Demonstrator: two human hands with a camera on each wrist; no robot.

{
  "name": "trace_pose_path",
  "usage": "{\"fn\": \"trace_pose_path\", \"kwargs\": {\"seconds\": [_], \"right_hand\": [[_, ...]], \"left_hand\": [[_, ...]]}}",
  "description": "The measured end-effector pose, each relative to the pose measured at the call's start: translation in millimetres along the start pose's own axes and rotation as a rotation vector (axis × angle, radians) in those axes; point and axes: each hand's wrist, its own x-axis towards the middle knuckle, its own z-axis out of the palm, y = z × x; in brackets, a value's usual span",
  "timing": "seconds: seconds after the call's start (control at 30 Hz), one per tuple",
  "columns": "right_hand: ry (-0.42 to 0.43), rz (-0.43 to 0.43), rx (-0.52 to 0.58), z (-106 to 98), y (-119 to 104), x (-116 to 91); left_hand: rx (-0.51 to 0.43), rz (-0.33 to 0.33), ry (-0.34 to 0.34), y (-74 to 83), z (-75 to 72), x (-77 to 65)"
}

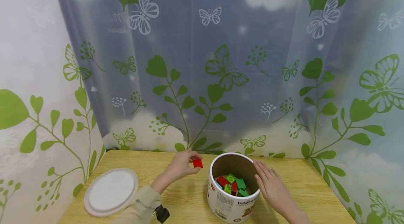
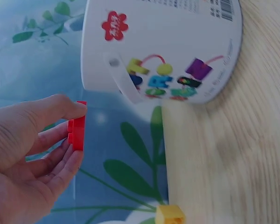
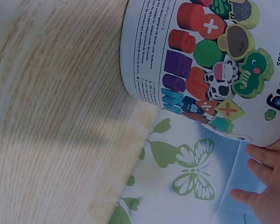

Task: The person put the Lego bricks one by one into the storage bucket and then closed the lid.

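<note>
In the head view my left hand (image 1: 180,167) pinches a small red building block (image 1: 197,163) between thumb and fingers, left of a white round tub (image 1: 233,204). The left wrist view shows studs on the red block (image 2: 78,128), facing the palm. Several red, lime and darker green blocks (image 1: 240,183) lie in the bottom of the tub. My right hand (image 1: 274,190) rests against the right side of the tub's rim with its fingers extended. Printed beads and lettering cover the tub wall (image 3: 144,60) in the right wrist view.
A round white lid (image 1: 111,190) lies on the wooden table (image 1: 186,206) at the left. A yellow block (image 2: 170,215) shows at the bottom of the left wrist view. Behind the table hangs a blue curtain (image 1: 189,41) with leaves and butterflies.
</note>
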Motion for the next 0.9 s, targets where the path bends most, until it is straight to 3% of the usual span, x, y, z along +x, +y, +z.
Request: {"fn": "trace_pose_path", "kwargs": {"seconds": [0.2,0.47,0.9], "right_hand": [[0.005,-0.002,-0.004,-0.4,0.8,-0.7],[-0.011,0.003,-0.010,-0.5,0.9,0.1],[-0.005,0.001,0.004,1.0,1.1,0.4]], "left_hand": [[-0.028,0.023,-0.011,19.6,3.9,10.6],[-0.042,0.003,-0.041,43.5,19.8,27.3],[-0.079,0.036,-0.056,60.4,51.0,46.3]]}}
